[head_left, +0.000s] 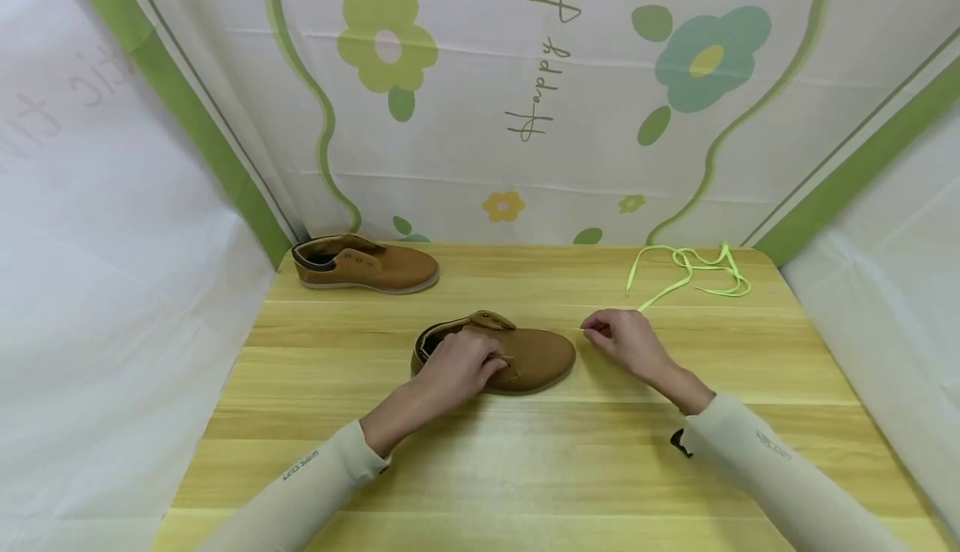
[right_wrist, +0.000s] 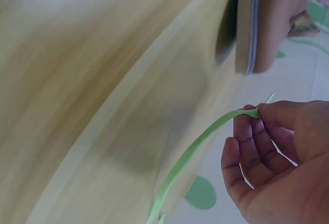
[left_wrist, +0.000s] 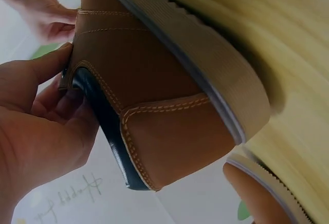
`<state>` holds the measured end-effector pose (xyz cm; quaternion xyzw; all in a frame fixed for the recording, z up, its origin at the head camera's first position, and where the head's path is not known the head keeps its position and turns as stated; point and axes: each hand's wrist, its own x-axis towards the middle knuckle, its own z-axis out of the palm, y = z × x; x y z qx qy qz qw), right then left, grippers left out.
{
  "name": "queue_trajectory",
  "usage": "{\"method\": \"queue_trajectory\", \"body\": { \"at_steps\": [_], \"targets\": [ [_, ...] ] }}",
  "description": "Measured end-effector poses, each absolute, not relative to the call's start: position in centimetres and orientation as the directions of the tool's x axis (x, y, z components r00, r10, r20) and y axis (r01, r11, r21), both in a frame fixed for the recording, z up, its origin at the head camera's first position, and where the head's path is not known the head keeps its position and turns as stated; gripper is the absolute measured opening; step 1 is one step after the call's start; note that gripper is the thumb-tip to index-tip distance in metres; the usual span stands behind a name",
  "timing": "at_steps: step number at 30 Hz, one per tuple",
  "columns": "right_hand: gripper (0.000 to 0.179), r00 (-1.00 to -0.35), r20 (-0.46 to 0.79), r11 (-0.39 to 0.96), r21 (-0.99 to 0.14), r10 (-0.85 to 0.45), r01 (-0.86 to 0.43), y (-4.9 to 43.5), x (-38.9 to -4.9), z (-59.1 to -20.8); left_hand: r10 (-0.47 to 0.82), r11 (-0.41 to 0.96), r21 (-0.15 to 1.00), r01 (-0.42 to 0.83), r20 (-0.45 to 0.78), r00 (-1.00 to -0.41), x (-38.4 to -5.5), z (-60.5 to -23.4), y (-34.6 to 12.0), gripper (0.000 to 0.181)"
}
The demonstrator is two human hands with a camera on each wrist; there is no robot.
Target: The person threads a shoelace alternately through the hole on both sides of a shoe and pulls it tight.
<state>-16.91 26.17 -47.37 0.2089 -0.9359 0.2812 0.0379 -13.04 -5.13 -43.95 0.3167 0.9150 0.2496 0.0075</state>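
A brown lace-up shoe (head_left: 543, 353), its eyelets unlaced, stands on the wooden table with its toe to the right. My left hand (head_left: 459, 366) reaches over its opening and pinches the near eyelet flap between thumb and fingers; the left wrist view shows the thumb (left_wrist: 54, 62) at the flap's edge. Just off the toe, my right hand (head_left: 628, 340) pinches a lime-green shoelace (right_wrist: 193, 148) close to its end. The lace's thin tip sticks out past the fingertips toward the shoe. Its other part runs back to the table behind the hand.
A second brown shoe (head_left: 408, 271), also unlaced, stands at the table's back left. Loops of lime-green lace (head_left: 726, 268) lie near the back right corner. Printed white cloth walls (head_left: 450, 152) enclose the wooden table (head_left: 525, 469) at the back and sides.
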Motion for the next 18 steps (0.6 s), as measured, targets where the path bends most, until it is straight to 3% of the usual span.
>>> {"method": "queue_trajectory", "body": {
  "at_steps": [8,18],
  "targets": [
    [0.005,-0.896,0.183,0.712,-0.553,-0.404,-0.433,24.4,-15.3,-46.1,0.492,0.674,0.570,0.471,0.129,-0.861,-13.1,-44.6,-5.3,0.010],
    [0.008,-0.873,0.139,0.661,-0.600,-0.468,-0.450,21.7,-13.2,-45.0,0.468,0.644,0.628,0.438,0.129,-0.874,-13.2,-45.5,-5.2,0.011]
  ]
}}
